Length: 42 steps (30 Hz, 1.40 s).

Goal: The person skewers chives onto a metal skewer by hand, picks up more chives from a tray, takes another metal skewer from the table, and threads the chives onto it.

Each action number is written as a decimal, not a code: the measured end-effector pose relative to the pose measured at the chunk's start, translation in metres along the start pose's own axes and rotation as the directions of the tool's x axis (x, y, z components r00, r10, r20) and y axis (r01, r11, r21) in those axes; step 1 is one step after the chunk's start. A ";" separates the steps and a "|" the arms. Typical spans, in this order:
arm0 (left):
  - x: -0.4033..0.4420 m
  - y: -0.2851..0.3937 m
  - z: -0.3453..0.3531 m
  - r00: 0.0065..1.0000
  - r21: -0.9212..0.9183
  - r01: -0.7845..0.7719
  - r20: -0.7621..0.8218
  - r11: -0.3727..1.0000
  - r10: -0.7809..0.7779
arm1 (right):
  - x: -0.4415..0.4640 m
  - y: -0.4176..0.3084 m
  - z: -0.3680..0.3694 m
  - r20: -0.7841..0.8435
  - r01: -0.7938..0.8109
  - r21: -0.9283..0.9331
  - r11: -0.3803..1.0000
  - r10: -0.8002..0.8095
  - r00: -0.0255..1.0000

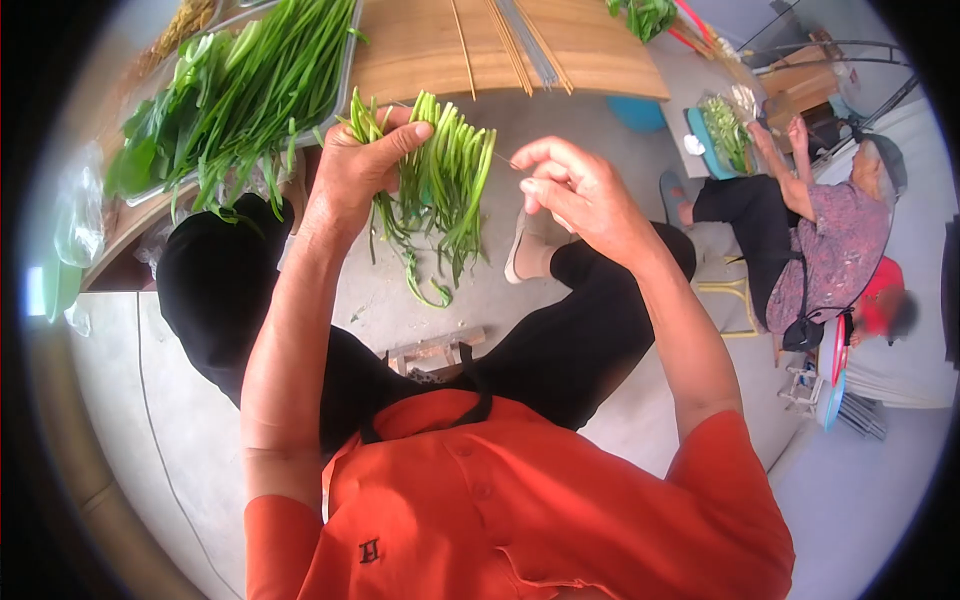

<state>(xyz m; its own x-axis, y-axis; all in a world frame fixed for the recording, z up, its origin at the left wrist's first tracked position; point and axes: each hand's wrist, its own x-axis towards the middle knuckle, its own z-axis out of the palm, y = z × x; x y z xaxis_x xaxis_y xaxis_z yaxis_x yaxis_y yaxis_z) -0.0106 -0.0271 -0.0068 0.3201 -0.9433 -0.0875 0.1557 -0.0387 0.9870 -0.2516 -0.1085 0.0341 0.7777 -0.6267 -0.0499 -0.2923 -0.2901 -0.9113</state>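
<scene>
A row of green stems point(445, 190) hangs side by side below the table's front edge, their cut ends up and leaves down. My left hand point(365, 160) is closed round the left end of this row, thumb across the stems. Just right of the row, my right hand point(575, 190) has its thumb and index finger close together at what looks like the tip of a thin skewer that sticks out from the stems. Whether the fingers grip that tip is too small to make out.
A tray heaped with long green leaves point(290, 70) stands at the upper left. Loose skewers point(510, 45) lie on the wooden table point(620, 60). A seated person point(830, 235) works at the right beside a teal tray point(715, 140); another person in red point(885, 300) is behind.
</scene>
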 end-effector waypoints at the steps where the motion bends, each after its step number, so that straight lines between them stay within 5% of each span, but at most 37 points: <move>1: -0.001 0.008 -0.001 1.000 -0.063 -0.013 0.010 0.998 0.014 | -0.003 -0.007 -0.004 -0.025 -0.008 -0.088 0.996 0.006 1.000; 4: 0.002 0.016 -0.007 0.998 -0.018 -0.046 0.049 0.999 0.046 | -0.008 -0.014 -0.011 -0.048 0.091 -0.167 0.982 -0.101 0.994; 9: -0.003 0.032 -0.006 0.986 -0.082 -0.052 0.154 0.995 0.064 | -0.012 -0.031 -0.013 -0.032 0.049 -0.026 0.998 -0.049 0.998; 14: -0.006 0.048 -0.006 0.980 -0.129 -0.091 0.163 0.988 0.111 | -0.013 -0.050 -0.019 -0.038 0.077 -0.077 0.994 -0.081 0.996; 21: -0.026 0.065 -0.035 0.992 0.113 -0.117 -0.039 0.987 0.122 | -0.018 -0.098 -0.047 -0.111 0.074 -0.143 0.987 -0.090 0.990; 22: -0.030 0.059 -0.041 0.993 -0.023 -0.122 -0.004 0.992 0.122 | -0.018 -0.106 -0.050 -0.139 0.036 -0.153 0.988 -0.058 0.989; 28: -0.060 0.049 -0.050 0.980 0.090 -0.163 0.134 0.983 0.150 | -0.002 -0.165 -0.078 -0.247 0.122 -0.236 0.964 -0.181 0.952; 33: -0.074 0.031 -0.045 0.971 -0.055 -0.096 0.213 0.994 0.106 | 0.044 -0.220 -0.087 -0.227 0.232 -0.289 0.929 -0.303 0.926; 38: -0.081 0.027 -0.042 0.959 -0.058 -0.088 0.266 0.994 0.100 | 0.133 -0.257 -0.068 -0.187 0.442 -0.178 0.879 -0.472 0.862; 42: -0.081 0.018 -0.044 0.963 -0.011 -0.152 0.224 0.988 0.151 | 0.253 -0.272 -0.044 -0.234 0.580 0.154 0.800 -0.541 0.808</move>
<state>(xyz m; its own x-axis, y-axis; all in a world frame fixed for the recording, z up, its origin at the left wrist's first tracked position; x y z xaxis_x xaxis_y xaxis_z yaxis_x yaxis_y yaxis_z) 0.0078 0.0629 0.0116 0.1224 -0.9880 0.0947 0.1152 0.1089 0.9874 0.0000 -0.2200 0.2872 0.6560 -0.5189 0.5481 0.3031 -0.4840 -0.8209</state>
